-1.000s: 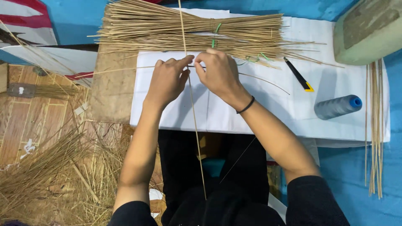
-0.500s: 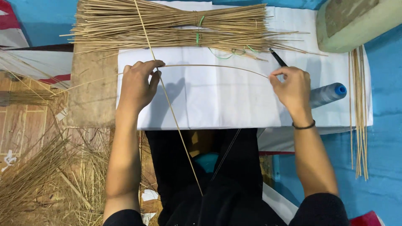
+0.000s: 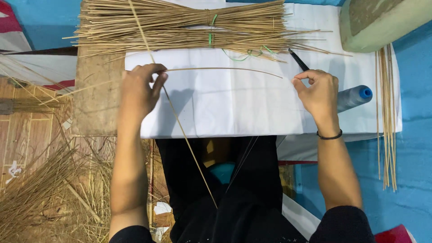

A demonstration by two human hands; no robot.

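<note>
Since the earlier frame the right hand (image 3: 318,92) has drawn back, fingers pinched narrowly on nothing visible, while the left hand (image 3: 139,90) fingers pinch the thin bowed straw-coloured stick (image 3: 220,69) to steady it.

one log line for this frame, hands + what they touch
left hand: pinching thin stick | right hand: fingers pinched, contents unclear | stick bundle on white cloth

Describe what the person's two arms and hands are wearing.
Both forearms are bare from the dark black sleeves pushed up near the elbows. The left hand wears nothing visible: no ring, glove or band. The right hand is also bare, but its wrist carries a thin black band, like a hair tie or cord bracelet.
</note>
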